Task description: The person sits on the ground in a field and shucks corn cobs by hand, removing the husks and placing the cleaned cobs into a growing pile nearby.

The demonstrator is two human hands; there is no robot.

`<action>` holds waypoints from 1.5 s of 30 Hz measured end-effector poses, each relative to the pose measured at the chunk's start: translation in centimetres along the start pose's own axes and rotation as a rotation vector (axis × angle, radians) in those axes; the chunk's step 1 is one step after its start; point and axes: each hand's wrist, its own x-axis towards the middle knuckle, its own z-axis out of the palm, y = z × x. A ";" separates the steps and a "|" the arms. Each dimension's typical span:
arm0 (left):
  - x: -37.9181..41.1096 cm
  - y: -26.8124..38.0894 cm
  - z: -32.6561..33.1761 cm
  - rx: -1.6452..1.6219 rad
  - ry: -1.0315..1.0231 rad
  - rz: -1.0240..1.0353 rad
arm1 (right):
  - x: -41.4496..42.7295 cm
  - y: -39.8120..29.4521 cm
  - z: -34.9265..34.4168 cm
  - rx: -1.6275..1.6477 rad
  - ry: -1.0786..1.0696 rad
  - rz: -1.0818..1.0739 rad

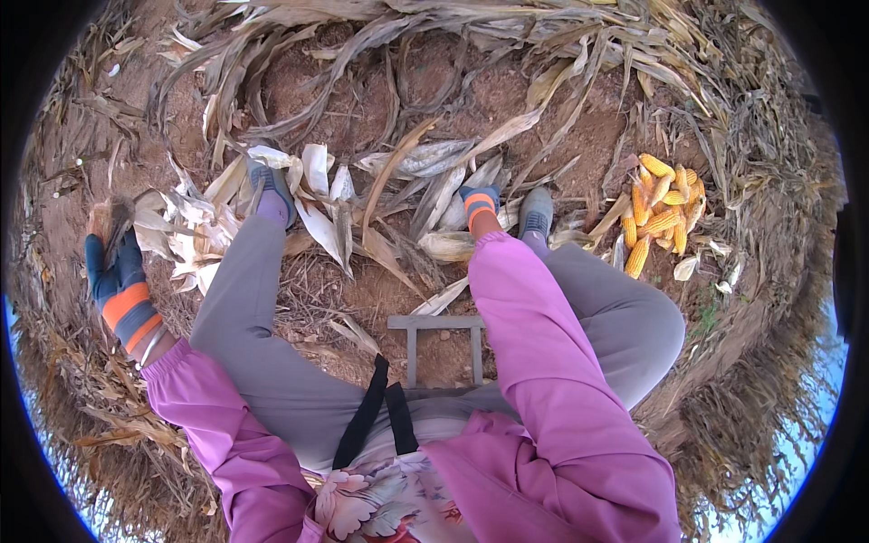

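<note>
My left hand (119,268), in a dark blue glove with orange bands, is out at the far left. Between its thumb and fingers is a brown tuft of dry corn husk and silk (117,220). Pale stripped husks (193,224) lie in a heap just right of it. My right hand (479,198), gloved alike, reaches down between my shoes onto unhusked corn ears (434,203). Its fingertips are hidden, so its grip cannot be made out. One more ear in its husk (445,246) lies just below that hand.
Husked yellow corn ears (658,214) are piled on the soil at the right. My left shoe (271,186) and right shoe (536,212) flank the unhusked ears. A metal stool frame (434,322) shows between my legs. Dry corn stalks (407,20) ring the ground ahead.
</note>
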 end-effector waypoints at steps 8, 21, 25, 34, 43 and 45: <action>-1.5 1.6 -1.5 0.219 0.108 0.197 | 1.7 -1.5 0.7 -0.306 -0.225 -0.470; -4.4 -8.3 8.9 0.707 0.179 0.885 | -9.6 3.2 -10.0 0.606 -0.156 -0.282; -6.4 -13.2 12.1 0.718 -0.165 0.623 | -13.2 3.1 -14.8 0.631 -0.069 -0.478; -14.5 -27.1 17.5 1.074 -0.851 0.156 | -26.4 2.3 -25.0 0.529 -0.131 -1.020; -16.1 -30.4 17.2 0.939 -0.900 0.109 | -31.2 2.8 -27.8 0.266 -0.110 -1.261; -17.7 -29.9 18.4 0.904 -0.885 0.027 | -31.9 2.7 -28.8 0.172 -0.140 -1.247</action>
